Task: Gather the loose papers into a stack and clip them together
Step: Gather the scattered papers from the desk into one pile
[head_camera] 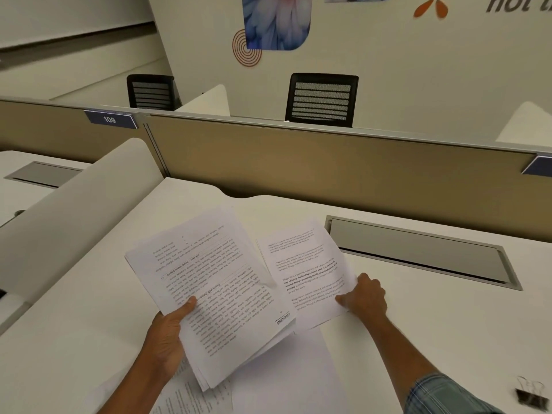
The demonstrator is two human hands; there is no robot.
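My left hand (167, 333) grips a bundle of several printed sheets (209, 282) by its left edge, lifted and tilted above the white desk (418, 324). My right hand (363, 297) pinches the lower right corner of a single printed sheet (304, 270) that lies just right of the bundle, its left edge tucked under it. More loose sheets lie on the desk below the bundle: a blank one (283, 372) and a printed one (185, 398). A black binder clip (530, 394) rests on the desk at the far lower right, apart from both hands.
A grey cable hatch (418, 252) is set into the desk behind my right hand. A tan partition (328, 162) closes the back; a white curved divider (74, 222) bounds the left. Two black chairs (322, 100) stand beyond.
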